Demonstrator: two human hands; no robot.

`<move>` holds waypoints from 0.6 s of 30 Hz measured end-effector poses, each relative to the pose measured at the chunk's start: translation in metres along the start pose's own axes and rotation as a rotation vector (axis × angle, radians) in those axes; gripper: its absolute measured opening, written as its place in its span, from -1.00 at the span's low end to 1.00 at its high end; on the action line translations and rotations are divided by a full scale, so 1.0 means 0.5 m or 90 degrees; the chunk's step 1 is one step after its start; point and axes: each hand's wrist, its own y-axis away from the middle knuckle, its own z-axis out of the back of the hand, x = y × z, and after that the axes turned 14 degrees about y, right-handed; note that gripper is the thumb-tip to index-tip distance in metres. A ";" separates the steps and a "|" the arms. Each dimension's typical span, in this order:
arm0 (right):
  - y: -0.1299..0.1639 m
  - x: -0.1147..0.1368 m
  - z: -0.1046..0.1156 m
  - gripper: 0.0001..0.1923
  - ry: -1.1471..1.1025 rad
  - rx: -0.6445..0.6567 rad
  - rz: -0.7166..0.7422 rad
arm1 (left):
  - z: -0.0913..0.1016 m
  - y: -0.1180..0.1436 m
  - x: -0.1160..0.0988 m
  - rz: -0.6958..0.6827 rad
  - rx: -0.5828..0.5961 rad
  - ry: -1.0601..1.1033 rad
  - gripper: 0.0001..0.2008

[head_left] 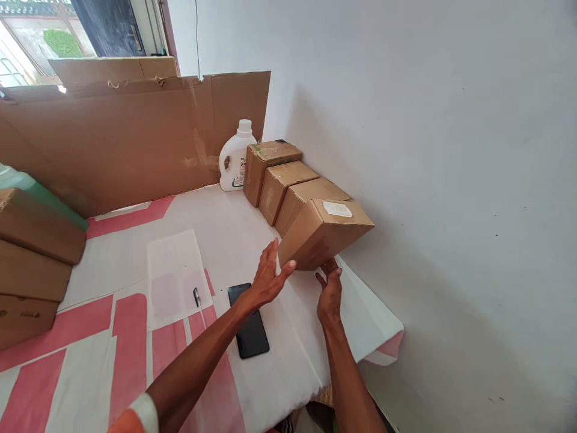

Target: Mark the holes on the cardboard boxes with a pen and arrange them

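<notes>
A small cardboard box (325, 233) with a white label on top sits tilted at the near end of a row of boxes along the wall. My left hand (267, 278) rests flat, fingers spread, against its left front face. My right hand (329, 293) touches its lower front edge from below, fingers pointing up. Neither hand wraps around the box. Three more brown boxes (288, 180) stand in line behind it, close together.
A white plastic jug (235, 157) stands at the far end of the row. A black phone (248, 328) and a pen (197, 297) lie on the pink-and-white table cover (135, 313). Stacked boxes (31, 258) sit at the left. A cardboard sheet (126, 138) leans at the back. The table's edge drops off near the right wall.
</notes>
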 end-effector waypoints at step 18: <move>0.467 0.141 -0.214 -0.38 -0.058 0.546 0.192 | 0.246 0.582 -0.018 -0.043 -0.460 -0.022 -0.29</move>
